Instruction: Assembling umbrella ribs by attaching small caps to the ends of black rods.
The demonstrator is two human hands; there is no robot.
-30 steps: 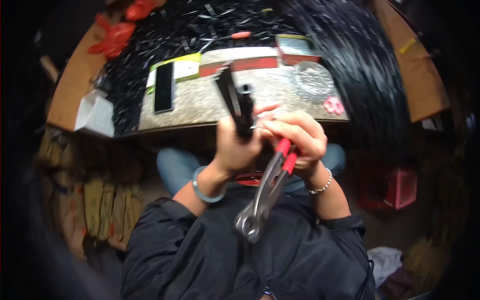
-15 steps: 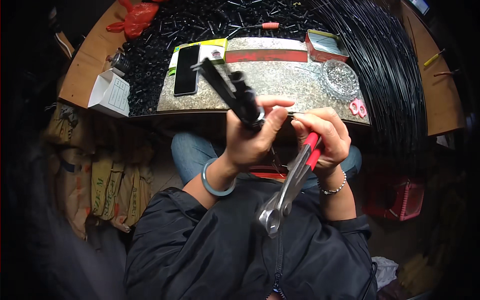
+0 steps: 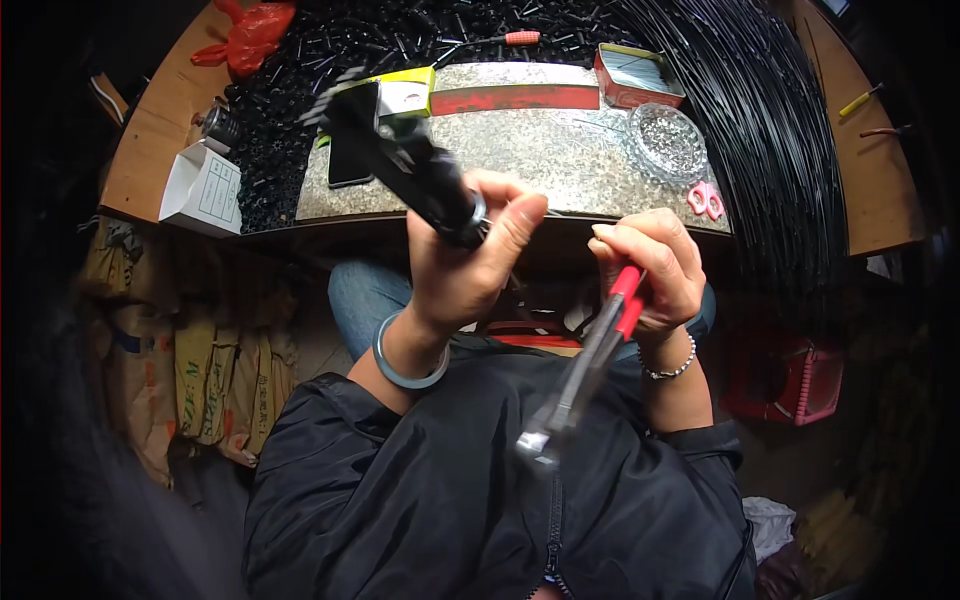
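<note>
A: Start with the containers, going from the left.
B: The white box (image 3: 203,192) sits open; I can't see inside. Behind it is a red plastic bag (image 3: 248,38), its contents hidden. Further right, the red tin (image 3: 640,75) holds thin pale strips, and the clear round dish (image 3: 668,145) is full of tiny shiny bits.

A: And the hands?
B: The left hand (image 3: 455,270) is wrapped around a black part (image 3: 400,170), raised over the board's left end and partly hiding the phone (image 3: 345,168). The right hand (image 3: 660,265) has the pliers (image 3: 590,360) in its palm, head hanging down in front of the jacket (image 3: 400,490). Its thumb and forefinger are close together; whether they pinch anything, I can't tell.

A: What are things made of?
B: The black part is tube-like, its far end blurred. The pliers are grey metal with smooth red grips. At the right lie long, glossy black rods (image 3: 760,150), packed side by side, near pink scissors (image 3: 705,200).

A: The surface and room?
B: A curved wooden desk (image 3: 145,160), then a speckled board (image 3: 500,160) crossed by a flat red strip (image 3: 515,97). Below, creased sacks (image 3: 145,390) stand at the left and a red basket (image 3: 800,385) at the right.
</note>
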